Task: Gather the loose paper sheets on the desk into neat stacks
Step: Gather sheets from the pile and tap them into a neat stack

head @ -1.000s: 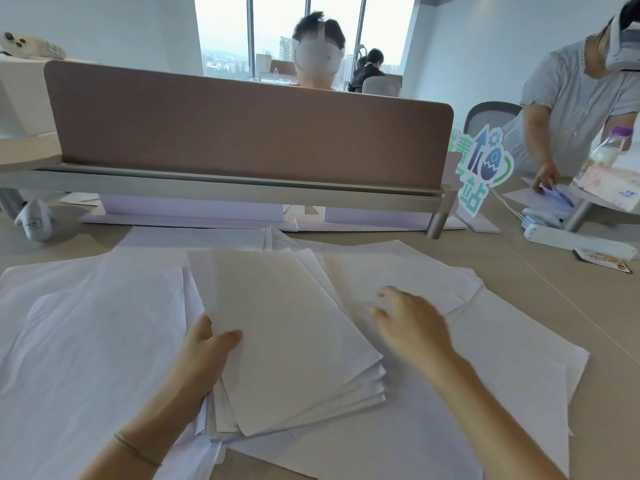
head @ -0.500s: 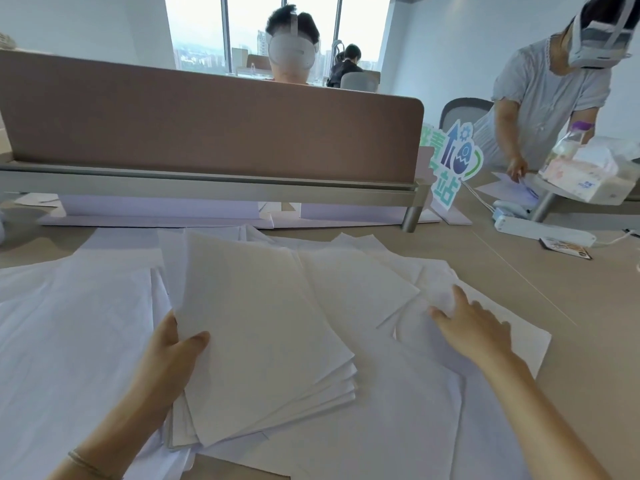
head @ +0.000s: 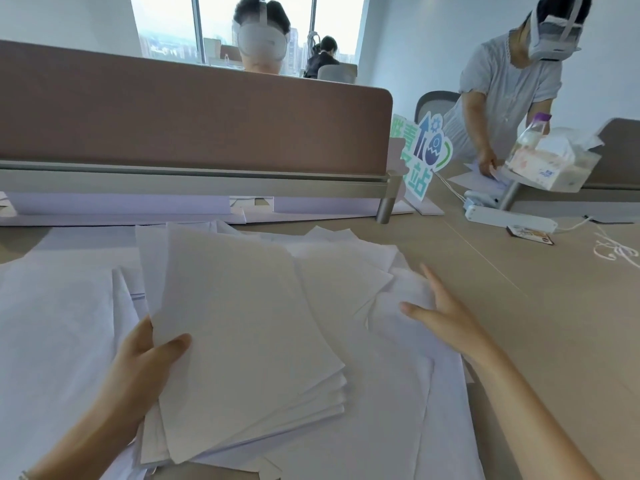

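My left hand (head: 145, 362) grips a rough stack of white sheets (head: 242, 341) at its left edge, thumb on top, the stack lifted and fanned at its lower right corner. Loose white sheets (head: 391, 393) lie overlapped across the beige desk (head: 536, 323) beneath and around it. More loose sheets (head: 52, 334) spread out on the left. My right hand (head: 440, 313) rests flat, fingers apart, on the right edge of a loose sheet (head: 398, 292) at the pile's right side.
A brown divider panel (head: 194, 123) on a metal rail bounds the desk at the back. To the right stand a colourful sign (head: 420, 157), a white power strip (head: 509, 218), a small card (head: 528, 234) and a white cord (head: 616, 252). Another person (head: 498, 98) handles papers at the far right.
My right hand has slid from the middle of the pile to its right edge. The stack in my left hand has tilted up slightly. The view has shifted rightward.
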Motion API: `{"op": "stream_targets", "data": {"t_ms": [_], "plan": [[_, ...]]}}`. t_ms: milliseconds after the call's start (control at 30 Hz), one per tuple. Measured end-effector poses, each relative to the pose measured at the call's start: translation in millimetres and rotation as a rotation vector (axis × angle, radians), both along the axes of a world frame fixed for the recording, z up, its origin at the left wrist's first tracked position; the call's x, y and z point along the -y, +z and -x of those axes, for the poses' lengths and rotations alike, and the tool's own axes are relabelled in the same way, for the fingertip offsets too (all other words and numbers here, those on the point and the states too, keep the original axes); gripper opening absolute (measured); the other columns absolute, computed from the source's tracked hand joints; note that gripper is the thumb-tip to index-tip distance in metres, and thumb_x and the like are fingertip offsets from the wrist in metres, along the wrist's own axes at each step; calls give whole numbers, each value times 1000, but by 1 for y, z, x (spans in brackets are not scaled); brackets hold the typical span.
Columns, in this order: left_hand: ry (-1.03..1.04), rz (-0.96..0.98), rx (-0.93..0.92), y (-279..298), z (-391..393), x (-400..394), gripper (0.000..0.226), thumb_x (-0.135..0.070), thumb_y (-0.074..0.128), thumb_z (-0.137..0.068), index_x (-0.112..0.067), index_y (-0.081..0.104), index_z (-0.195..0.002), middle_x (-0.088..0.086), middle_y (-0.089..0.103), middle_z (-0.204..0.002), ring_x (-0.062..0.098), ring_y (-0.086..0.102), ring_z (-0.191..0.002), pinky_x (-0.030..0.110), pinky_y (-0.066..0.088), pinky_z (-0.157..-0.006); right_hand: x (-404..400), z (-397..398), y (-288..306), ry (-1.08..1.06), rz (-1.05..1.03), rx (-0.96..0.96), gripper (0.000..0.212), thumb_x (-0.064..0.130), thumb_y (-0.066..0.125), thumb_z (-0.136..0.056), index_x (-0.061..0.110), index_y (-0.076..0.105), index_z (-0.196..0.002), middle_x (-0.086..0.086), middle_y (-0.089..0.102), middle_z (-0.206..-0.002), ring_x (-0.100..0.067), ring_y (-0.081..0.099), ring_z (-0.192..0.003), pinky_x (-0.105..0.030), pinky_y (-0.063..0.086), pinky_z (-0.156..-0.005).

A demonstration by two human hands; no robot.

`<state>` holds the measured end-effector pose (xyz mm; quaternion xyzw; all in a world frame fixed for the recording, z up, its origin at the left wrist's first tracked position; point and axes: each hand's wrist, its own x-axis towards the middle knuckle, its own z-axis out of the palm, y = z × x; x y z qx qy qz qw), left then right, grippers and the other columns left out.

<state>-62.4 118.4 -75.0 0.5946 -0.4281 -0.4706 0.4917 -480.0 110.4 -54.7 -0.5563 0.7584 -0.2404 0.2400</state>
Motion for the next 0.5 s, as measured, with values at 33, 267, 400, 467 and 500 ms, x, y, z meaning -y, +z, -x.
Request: {"op": "stream_targets", "data": {"t_ms": [33,267,400,467,500], "plan": [[0,1,-7,0,1,0,31,6,55,-96,-21,69,-102,-10,80,-80,27,70,-86,39,53,-76,0,6,-3,-103,-16,-128,90,54,67,-90,36,14,-161,6,36,-161,-26,39,-147,-44,38,-113],[-6,14,-44,-2,11,-3,31,7,54,-96,-17,68,-109,3,77,-96,31,70,-90,43,53,-81,-7,-10,-10,-63,-127,-315,94,49,68,-86,30,15,-161,-10,51,-150,-36,48,-136,-44,45,-104],[-36,1,-41,-4,24,-7,33,6,54,-96,-19,66,-115,6,78,-102,31,71,-93,47,55,-86,2,-16,-8,-84,-39,-174,108,25,82,-80,34,14,-162,-11,42,-156,-36,44,-139,-41,43,-103],[-54,-4,-20,-6,30,-10,34,5,54,-96,-23,67,-111,-2,80,-95,25,73,-90,45,56,-82,6,-15,-4,-126,-7,45,113,7,83,-76,34,16,-162,-8,37,-161,-32,43,-142,-40,43,-105],[-64,-4,-10,-6,32,-12,35,6,54,-97,-24,67,-110,-6,81,-94,22,73,-89,43,56,-79,7,-14,-2,-159,-1,224,115,-2,83,-74,34,19,-162,-6,38,-161,-32,47,-140,-41,45,-106]]}}
